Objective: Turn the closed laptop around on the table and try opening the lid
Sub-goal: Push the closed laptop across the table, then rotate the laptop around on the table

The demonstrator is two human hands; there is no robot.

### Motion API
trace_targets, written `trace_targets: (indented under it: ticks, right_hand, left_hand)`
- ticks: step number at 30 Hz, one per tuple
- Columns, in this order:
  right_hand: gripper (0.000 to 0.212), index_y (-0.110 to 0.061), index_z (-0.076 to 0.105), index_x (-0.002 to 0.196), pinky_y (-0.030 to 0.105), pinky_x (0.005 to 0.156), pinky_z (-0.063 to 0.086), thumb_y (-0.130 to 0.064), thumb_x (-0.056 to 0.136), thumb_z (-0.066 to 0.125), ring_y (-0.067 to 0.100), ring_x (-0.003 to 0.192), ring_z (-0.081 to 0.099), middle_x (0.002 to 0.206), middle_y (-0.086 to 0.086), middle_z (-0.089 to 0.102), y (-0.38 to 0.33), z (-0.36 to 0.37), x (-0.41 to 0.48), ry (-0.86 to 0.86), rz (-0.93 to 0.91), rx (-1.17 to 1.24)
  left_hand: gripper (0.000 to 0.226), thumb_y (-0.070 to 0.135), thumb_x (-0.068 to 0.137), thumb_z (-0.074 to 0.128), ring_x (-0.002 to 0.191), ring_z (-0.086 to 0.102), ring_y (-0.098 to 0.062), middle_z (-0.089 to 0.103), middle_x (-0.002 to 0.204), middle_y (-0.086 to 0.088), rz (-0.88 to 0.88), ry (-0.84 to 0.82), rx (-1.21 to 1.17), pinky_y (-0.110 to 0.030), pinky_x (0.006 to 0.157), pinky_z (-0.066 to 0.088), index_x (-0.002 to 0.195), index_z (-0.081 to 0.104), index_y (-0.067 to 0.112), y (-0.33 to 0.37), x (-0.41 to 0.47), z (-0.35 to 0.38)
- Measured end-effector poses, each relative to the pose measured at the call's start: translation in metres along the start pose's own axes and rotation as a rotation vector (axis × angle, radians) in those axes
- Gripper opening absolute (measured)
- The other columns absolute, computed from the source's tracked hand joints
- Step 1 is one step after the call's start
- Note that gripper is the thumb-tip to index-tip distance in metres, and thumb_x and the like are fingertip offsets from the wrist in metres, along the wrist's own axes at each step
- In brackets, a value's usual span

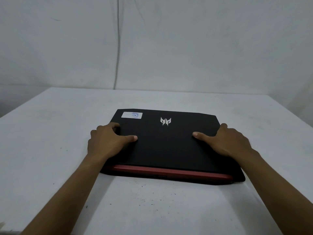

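A closed black laptop (166, 146) lies flat on the white table (50, 150). Its red hinge strip faces me along the near edge, and a silver logo and a white sticker sit near its far edge. My left hand (108, 141) holds the laptop's left side, thumb lying on the lid and fingers curled over the edge. My right hand (227, 141) holds the right side the same way, thumb on the lid and fingers wrapped over the side. The lid is down.
The white table ends just behind the laptop, where a white wall (169, 48) with a thin vertical cable (118, 48) rises. Small dark specks mark the tabletop in front of the laptop.
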State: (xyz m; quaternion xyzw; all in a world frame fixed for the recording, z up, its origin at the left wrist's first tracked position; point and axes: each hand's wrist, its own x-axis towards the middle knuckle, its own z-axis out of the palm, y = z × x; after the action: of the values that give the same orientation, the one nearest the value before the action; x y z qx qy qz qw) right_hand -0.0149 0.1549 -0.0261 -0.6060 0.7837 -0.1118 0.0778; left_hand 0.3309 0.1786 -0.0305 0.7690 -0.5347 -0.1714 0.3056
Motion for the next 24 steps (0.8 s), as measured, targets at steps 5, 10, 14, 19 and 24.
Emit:
trace_targets:
  ticks: [5, 10, 14, 19, 24]
  right_hand:
    - [0.102, -0.017, 0.053, 0.112, 0.038, 0.066, 0.040, -0.101, 0.060, 0.027, 0.029, 0.091, 0.058, 0.102, 0.004, 0.065, 0.002, -0.002, 0.018, 0.123, -0.116, -0.148]
    - [0.100, -0.021, 0.047, 0.139, 0.046, 0.085, 0.049, -0.093, 0.069, 0.044, 0.033, 0.116, 0.053, 0.127, 0.011, 0.056, 0.003, -0.003, 0.051, -0.048, -0.175, 0.026]
    - [0.107, -0.026, 0.036, 0.151, 0.053, 0.105, 0.039, -0.090, 0.068, 0.052, 0.033, 0.138, 0.036, 0.153, 0.008, 0.041, 0.010, -0.001, 0.066, -0.121, -0.228, 0.152]
    - [0.103, -0.022, 0.042, 0.147, 0.047, 0.100, 0.042, -0.083, 0.066, 0.063, 0.028, 0.132, 0.041, 0.147, 0.007, 0.042, 0.017, 0.006, 0.065, -0.082, -0.205, 0.298]
    - [0.099, -0.019, 0.043, 0.144, 0.047, 0.096, 0.047, -0.080, 0.069, 0.065, 0.029, 0.123, 0.049, 0.138, 0.009, 0.043, 0.037, 0.007, 0.056, -0.023, -0.128, 0.347]
  left_hand:
    - [0.082, 0.073, 0.065, 0.069, 0.138, 0.041, -0.034, 0.048, 0.151, -0.007, 0.134, 0.005, 0.168, -0.052, 0.108, 0.035, 0.135, 0.058, 0.031, 0.004, -0.027, 0.002]
    - [0.094, 0.087, 0.066, 0.032, 0.149, 0.022, -0.023, 0.035, 0.160, 0.000, 0.367, -0.032, 0.311, -0.049, 0.120, 0.006, 0.144, 0.049, 0.036, 0.012, -0.075, 0.024]
    - [0.078, 0.079, 0.076, 0.037, 0.138, 0.040, -0.025, 0.054, 0.146, 0.001, 0.445, 0.078, 0.313, -0.052, 0.116, 0.021, 0.132, 0.062, 0.030, 0.015, -0.078, 0.032]
    - [0.067, 0.071, 0.080, 0.047, 0.126, 0.052, -0.026, 0.064, 0.133, 0.000, 0.506, 0.124, 0.315, -0.052, 0.109, 0.033, 0.122, 0.070, 0.024, 0.014, -0.063, 0.038]
    - [0.063, 0.067, 0.080, 0.049, 0.122, 0.054, -0.022, 0.066, 0.128, 0.001, 0.592, 0.107, 0.288, -0.046, 0.108, 0.033, 0.119, 0.072, 0.022, 0.023, -0.025, 0.041]
